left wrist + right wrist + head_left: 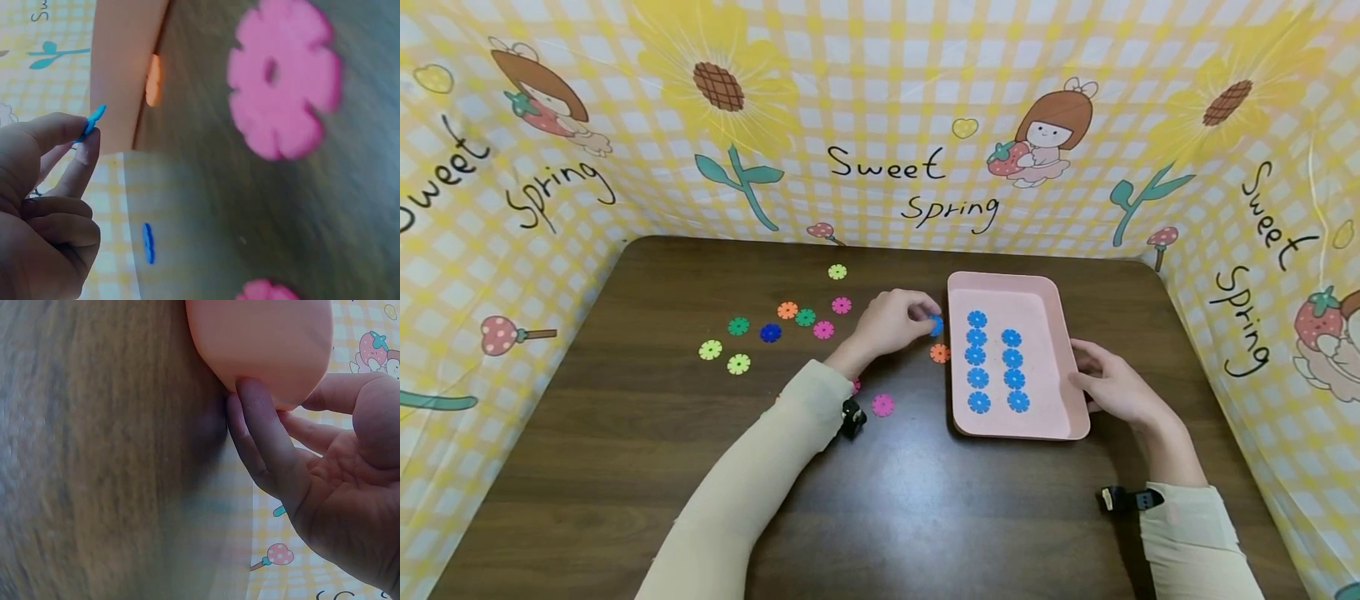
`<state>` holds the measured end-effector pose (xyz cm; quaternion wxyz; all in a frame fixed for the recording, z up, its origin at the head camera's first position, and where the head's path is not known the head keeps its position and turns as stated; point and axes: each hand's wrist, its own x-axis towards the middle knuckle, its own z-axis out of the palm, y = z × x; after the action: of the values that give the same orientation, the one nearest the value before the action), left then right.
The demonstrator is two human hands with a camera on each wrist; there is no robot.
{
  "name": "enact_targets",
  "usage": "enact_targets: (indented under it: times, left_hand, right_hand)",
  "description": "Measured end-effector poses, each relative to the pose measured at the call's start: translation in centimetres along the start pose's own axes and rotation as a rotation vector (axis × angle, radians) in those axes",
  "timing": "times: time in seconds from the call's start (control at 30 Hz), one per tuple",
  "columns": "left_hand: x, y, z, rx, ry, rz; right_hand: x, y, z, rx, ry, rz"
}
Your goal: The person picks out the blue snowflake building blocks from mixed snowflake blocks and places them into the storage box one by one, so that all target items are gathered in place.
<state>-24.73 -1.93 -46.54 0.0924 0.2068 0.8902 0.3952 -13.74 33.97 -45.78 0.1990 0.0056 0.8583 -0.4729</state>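
My left hand (895, 321) pinches a light-blue flower-shaped disc (936, 325) between thumb and fingertip, just outside the left wall of a pink tray (1063, 333). The left wrist view shows the same blue disc (91, 122) held on edge, above the table. Inside the tray, light-blue discs (975, 355) lie flat in two columns, several in each. My right hand (1116, 387) grips the tray's right side, thumb at the rim and fingers against the outer wall. In the right wrist view the fingertips (253, 394) touch the tray's lower edge (275, 375).
An orange disc (939, 353) lies against the tray's left wall. Loose yellow-green, green, dark-blue (771, 333), orange and pink discs are scattered left of the tray. A pink one (883, 405) lies near the left wrist. Printed yellow checked cloth (880, 108) surrounds the brown table (880, 517).
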Motion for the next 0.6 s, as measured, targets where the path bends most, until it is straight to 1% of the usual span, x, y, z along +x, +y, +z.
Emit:
enact_targets:
  times: [0.17, 0.33, 0.6]
  left_hand:
    - [0.7, 0.9, 0.4, -0.041, 0.054, 0.040]
    - [1.6, 1.9, 1.0, -0.059, 0.080, 0.046]
    - [3.3, 3.9, 2.5, -0.090, 0.065, 0.043]
  right_hand:
    - [0.1, 0.2, -0.1, 0.005, 0.003, 0.005]
    - [0.2, 0.3, -0.2, 0.016, 0.006, 0.006]
    - [0.2, 0.5, -0.3, 0.043, -0.002, 0.003]
